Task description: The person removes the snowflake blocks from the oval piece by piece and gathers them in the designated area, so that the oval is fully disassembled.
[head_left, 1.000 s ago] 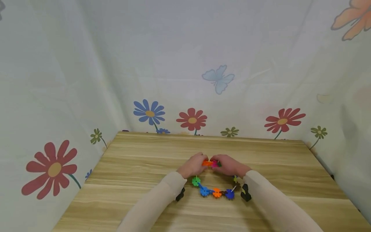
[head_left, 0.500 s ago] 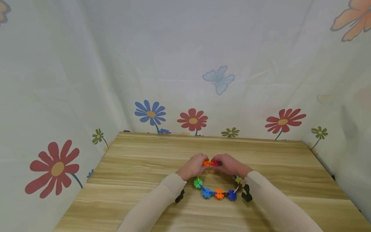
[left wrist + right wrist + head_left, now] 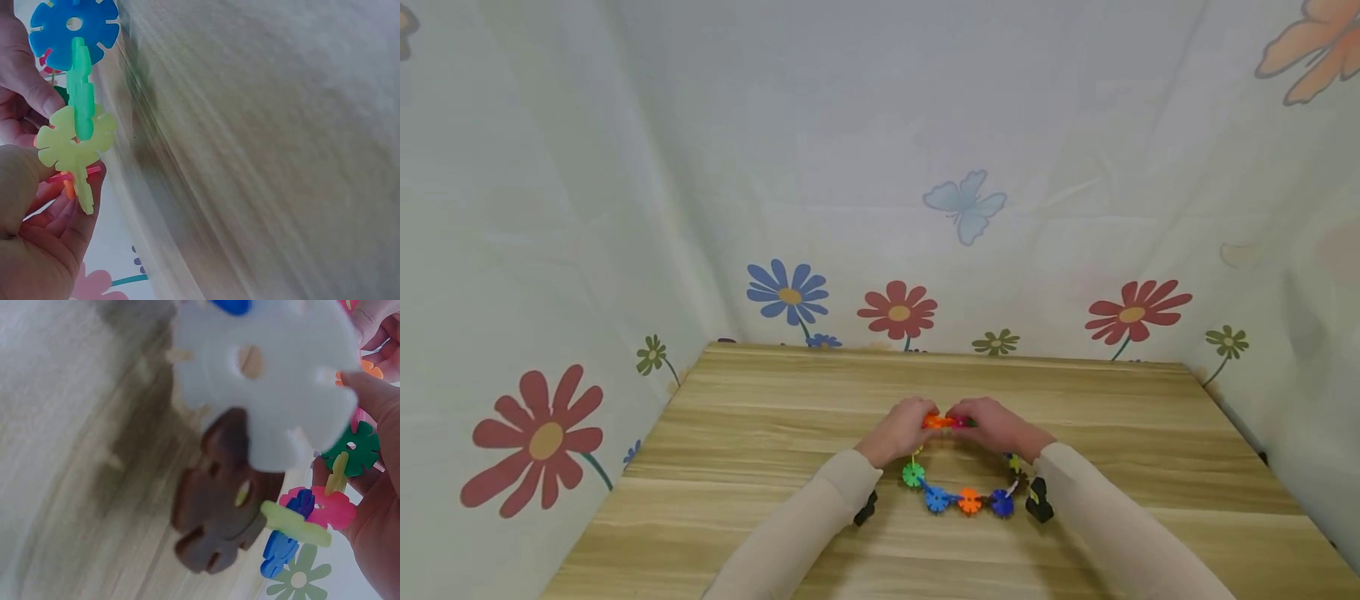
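A chain of interlocking plastic snowflake discs (image 3: 968,498) hangs in a loop between both hands over the wooden table (image 3: 760,433). My left hand (image 3: 901,429) and right hand (image 3: 992,425) meet at the top of the loop, pinching the orange and pink end discs (image 3: 947,422) together. The left wrist view shows yellow-green (image 3: 70,145), green and blue discs (image 3: 74,31) held by the left hand (image 3: 31,206). White (image 3: 269,381), brown (image 3: 219,506), pink and green discs (image 3: 355,449) run up to the right hand (image 3: 375,487) in the right wrist view.
A flowered cloth (image 3: 895,308) walls the table at the back and both sides. Black wrist straps (image 3: 1036,498) sit at the cuffs of the beige sleeves (image 3: 805,525).
The hanging loop of discs has swung slightly to the right. Both hands stay together at the top.
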Demonstrator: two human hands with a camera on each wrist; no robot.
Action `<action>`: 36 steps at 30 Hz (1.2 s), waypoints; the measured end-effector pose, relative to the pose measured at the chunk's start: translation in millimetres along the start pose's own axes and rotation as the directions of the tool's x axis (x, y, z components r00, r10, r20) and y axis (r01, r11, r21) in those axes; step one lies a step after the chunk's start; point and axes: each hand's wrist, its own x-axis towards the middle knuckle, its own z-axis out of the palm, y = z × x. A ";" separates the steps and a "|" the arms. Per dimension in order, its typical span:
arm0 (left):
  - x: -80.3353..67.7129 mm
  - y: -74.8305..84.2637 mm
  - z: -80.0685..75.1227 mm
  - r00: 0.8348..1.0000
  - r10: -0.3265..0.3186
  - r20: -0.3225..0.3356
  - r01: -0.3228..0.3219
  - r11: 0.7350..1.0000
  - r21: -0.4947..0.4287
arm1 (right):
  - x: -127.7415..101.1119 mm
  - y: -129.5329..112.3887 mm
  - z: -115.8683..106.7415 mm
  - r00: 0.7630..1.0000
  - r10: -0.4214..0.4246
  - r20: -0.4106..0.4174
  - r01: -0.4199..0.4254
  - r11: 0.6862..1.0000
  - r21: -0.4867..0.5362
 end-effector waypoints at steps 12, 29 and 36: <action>-4.5 -13.4 0.7 0.999 -0.006 -0.045 0.007 1.000 0.013 | -3.8 5.6 -3.1 0.999 -0.033 -0.021 0.032 0.999 -0.044; -9.4 -13.6 -6.1 0.997 -0.076 0.015 0.076 0.997 -0.024 | -7.9 5.9 -5.2 0.997 -0.004 -0.073 0.001 0.999 -0.048; -9.2 -7.8 -5.4 0.997 -0.073 0.037 0.075 0.997 -0.037 | -5.2 4.0 -7.3 0.997 0.036 -0.067 -0.037 0.999 -0.021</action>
